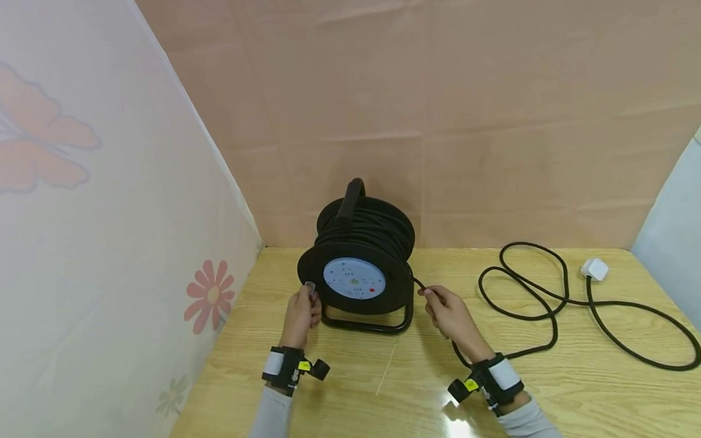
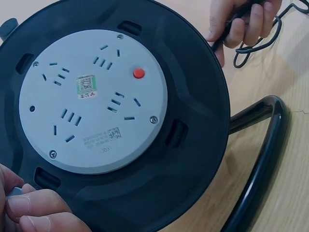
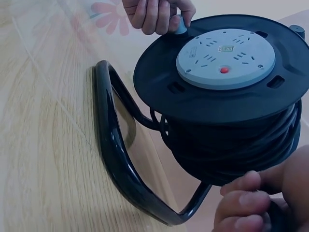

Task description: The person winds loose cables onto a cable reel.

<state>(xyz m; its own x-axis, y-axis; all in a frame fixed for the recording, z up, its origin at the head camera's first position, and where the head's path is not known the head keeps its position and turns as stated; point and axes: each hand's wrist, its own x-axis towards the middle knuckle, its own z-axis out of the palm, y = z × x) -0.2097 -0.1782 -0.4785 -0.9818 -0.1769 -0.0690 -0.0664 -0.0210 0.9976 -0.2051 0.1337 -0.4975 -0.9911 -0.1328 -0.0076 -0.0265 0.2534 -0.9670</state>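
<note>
A black cable reel (image 1: 365,244) stands on its tubular metal frame, with a pale grey socket plate (image 2: 91,101) and a red button (image 2: 139,73) on its front face. My left hand (image 1: 301,314) pinches the small grey crank knob (image 3: 181,26) at the rim of the reel's front disc. To the right of the reel, my right hand (image 1: 454,315) grips the black cable (image 1: 419,283) where it leaves the drum. Many turns of cable are wound on the drum. In the right wrist view, the curled fingers (image 3: 246,208) hide most of the held stretch.
Loose cable (image 1: 554,347) lies in loops across the right of the wooden table (image 1: 345,399), ending in a white plug (image 1: 594,269). A brown-pink sheet (image 1: 439,113) hangs behind the reel. A printed white sheet (image 1: 124,220) borders the left side.
</note>
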